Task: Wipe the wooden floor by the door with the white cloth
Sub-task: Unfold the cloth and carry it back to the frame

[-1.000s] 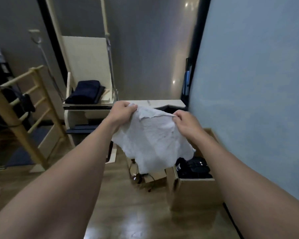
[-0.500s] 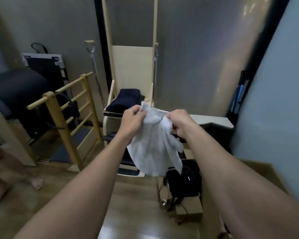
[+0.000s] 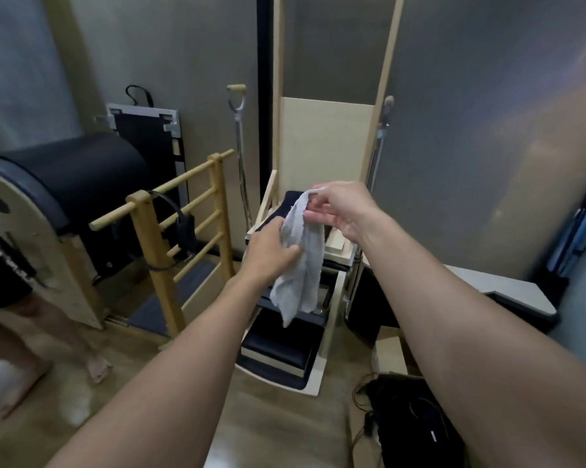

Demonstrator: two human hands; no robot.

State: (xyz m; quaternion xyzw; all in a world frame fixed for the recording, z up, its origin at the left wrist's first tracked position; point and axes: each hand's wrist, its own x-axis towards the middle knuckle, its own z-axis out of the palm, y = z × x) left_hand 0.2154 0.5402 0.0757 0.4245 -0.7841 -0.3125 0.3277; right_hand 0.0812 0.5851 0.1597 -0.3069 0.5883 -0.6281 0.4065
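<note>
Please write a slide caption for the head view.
Right hand pinches the white cloth at its top; left hand grips it lower down.

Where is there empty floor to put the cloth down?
Bare floor lies in front of the chair, between the other person's feet and the black bag. By the bag, cables crowd it.

White cloth point(image 3: 301, 265) is covering part of the seat on the wooden chair frame point(image 3: 322, 136) and hiding some fingers of the left hand point(image 3: 268, 255). Top edge is cropping the frame's uprights. Left of the frame, the picture edge is cutting a person point(image 3: 31, 319) down to dark shorts and bare legs, feet smearing into blur. Below-right of it, a black bag point(image 3: 416, 420) is running off the bottom edge. Far right of it, blue items point(image 3: 575, 238) are blurring out, unidentifiable.
</note>
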